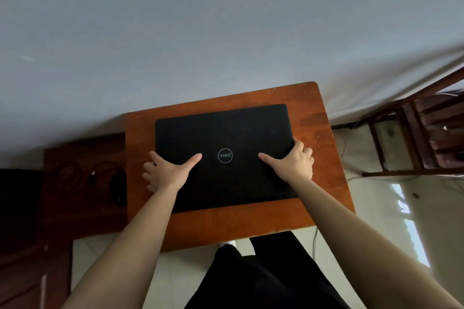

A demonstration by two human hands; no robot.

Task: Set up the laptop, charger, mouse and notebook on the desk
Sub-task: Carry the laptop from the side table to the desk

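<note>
A closed black laptop (226,133) with a round logo lies flat on a small orange-brown wooden desk (324,158). My left hand (168,173) grips its left edge, thumb on the lid and fingers curled round the side. My right hand (292,159) grips the right edge the same way, thumb lying on the lid. On a darker, lower surface to the left of the desk lie a black mouse (119,187) and coiled black charger cables (100,173). No notebook is in view.
A grey wall stands right behind the desk. A dark wooden chair or rack (414,133) stands at the right on a glossy tiled floor (376,208) with cables running along it. My dark-clothed legs are below the desk's near edge.
</note>
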